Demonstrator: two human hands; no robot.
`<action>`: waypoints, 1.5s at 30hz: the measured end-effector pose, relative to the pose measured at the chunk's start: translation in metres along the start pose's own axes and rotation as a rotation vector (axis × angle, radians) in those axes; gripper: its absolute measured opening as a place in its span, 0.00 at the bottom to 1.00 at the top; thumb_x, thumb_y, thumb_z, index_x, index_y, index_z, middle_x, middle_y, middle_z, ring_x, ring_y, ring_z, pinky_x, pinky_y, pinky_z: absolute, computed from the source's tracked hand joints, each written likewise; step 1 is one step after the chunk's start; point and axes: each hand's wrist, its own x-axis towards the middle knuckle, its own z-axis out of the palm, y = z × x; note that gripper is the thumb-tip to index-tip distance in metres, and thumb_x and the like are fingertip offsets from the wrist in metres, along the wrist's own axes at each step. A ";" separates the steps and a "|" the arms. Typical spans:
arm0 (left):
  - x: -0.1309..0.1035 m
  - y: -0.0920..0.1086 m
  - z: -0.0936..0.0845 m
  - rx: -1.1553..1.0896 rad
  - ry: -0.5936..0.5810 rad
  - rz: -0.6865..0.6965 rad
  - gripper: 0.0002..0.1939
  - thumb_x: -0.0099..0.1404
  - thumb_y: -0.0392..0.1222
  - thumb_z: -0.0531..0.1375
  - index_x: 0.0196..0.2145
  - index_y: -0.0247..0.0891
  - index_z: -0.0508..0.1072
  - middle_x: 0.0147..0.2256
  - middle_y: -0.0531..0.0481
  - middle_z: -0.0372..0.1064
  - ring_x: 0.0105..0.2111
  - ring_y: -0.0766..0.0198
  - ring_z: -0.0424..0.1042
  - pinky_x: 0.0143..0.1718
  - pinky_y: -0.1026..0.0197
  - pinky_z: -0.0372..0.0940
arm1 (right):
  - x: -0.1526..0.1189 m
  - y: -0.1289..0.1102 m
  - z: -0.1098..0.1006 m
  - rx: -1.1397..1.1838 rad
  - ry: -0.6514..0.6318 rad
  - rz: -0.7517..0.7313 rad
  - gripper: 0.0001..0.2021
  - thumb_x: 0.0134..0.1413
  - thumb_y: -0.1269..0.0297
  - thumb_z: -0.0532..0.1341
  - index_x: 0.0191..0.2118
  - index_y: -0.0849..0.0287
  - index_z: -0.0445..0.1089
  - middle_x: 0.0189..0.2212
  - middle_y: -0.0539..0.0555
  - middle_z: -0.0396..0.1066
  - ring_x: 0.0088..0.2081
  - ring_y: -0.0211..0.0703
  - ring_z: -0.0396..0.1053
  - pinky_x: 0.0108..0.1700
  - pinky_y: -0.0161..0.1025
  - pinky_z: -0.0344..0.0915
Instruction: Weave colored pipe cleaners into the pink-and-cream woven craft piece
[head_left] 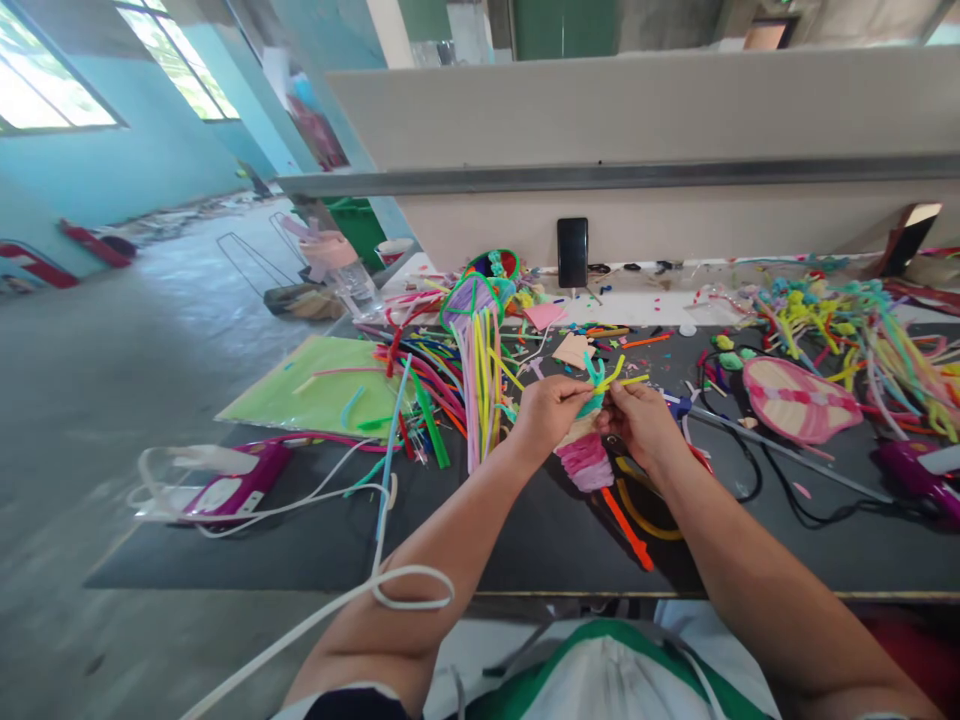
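Both hands meet over the middle of the dark table. My left hand [553,412] is closed in a pinch at the left side of a pipe-cleaner piece [585,462] with pink, cream and teal bands. My right hand [637,420] pinches yellow pipe cleaners [616,378] at the piece's top, where teal ends also stick up. The pink part hangs below the fingers. An orange-red pipe cleaner [628,530] and a mustard loop [646,515] lie under and beside it.
Pipe-cleaner bundles [431,375] and a green sheet [300,385] lie left. A pink oval piece [799,400], a glue gun [675,405] and cables are right. A phone [572,252] leans at the back. Purple power strips [244,485] sit at both sides.
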 end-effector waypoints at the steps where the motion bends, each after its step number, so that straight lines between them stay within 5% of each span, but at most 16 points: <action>1: 0.000 0.000 0.000 -0.010 0.002 0.007 0.06 0.59 0.36 0.61 0.33 0.40 0.79 0.32 0.49 0.77 0.34 0.63 0.75 0.37 0.63 0.67 | 0.000 0.000 -0.001 0.003 -0.005 0.001 0.12 0.46 0.57 0.65 0.24 0.60 0.65 0.14 0.47 0.65 0.16 0.34 0.65 0.19 0.30 0.65; 10: -0.001 0.005 -0.002 -0.036 -0.034 0.085 0.07 0.59 0.34 0.61 0.33 0.40 0.80 0.32 0.48 0.76 0.33 0.64 0.74 0.35 0.64 0.67 | -0.001 -0.002 0.000 0.060 -0.017 0.046 0.12 0.42 0.60 0.65 0.23 0.58 0.62 0.14 0.43 0.60 0.14 0.31 0.61 0.17 0.29 0.59; 18: -0.005 0.003 0.004 -0.037 -0.056 0.087 0.07 0.59 0.34 0.61 0.34 0.40 0.80 0.33 0.49 0.76 0.32 0.64 0.75 0.34 0.66 0.67 | -0.004 0.003 0.005 -0.006 0.094 -0.055 0.13 0.42 0.60 0.64 0.21 0.57 0.58 0.10 0.41 0.56 0.11 0.30 0.55 0.13 0.28 0.50; 25: -0.005 0.009 0.004 0.028 -0.044 0.104 0.07 0.58 0.32 0.61 0.32 0.39 0.80 0.33 0.48 0.77 0.34 0.64 0.75 0.36 0.65 0.66 | -0.002 0.006 0.007 0.057 0.093 0.034 0.10 0.35 0.68 0.62 0.24 0.56 0.58 0.10 0.40 0.57 0.11 0.31 0.55 0.14 0.29 0.55; 36: 0.000 0.003 -0.007 0.145 -0.007 0.080 0.07 0.59 0.35 0.60 0.33 0.41 0.79 0.33 0.49 0.77 0.33 0.63 0.74 0.35 0.64 0.65 | -0.005 0.006 0.011 -0.109 0.109 -0.201 0.12 0.43 0.59 0.65 0.32 0.60 0.68 0.18 0.46 0.68 0.19 0.33 0.65 0.24 0.33 0.65; 45: -0.005 0.005 0.000 0.110 -0.039 0.197 0.08 0.62 0.35 0.58 0.34 0.40 0.79 0.34 0.49 0.76 0.36 0.65 0.74 0.38 0.65 0.66 | -0.008 0.005 0.012 -0.071 0.145 -0.181 0.12 0.37 0.60 0.69 0.25 0.60 0.67 0.15 0.44 0.63 0.17 0.31 0.58 0.20 0.31 0.53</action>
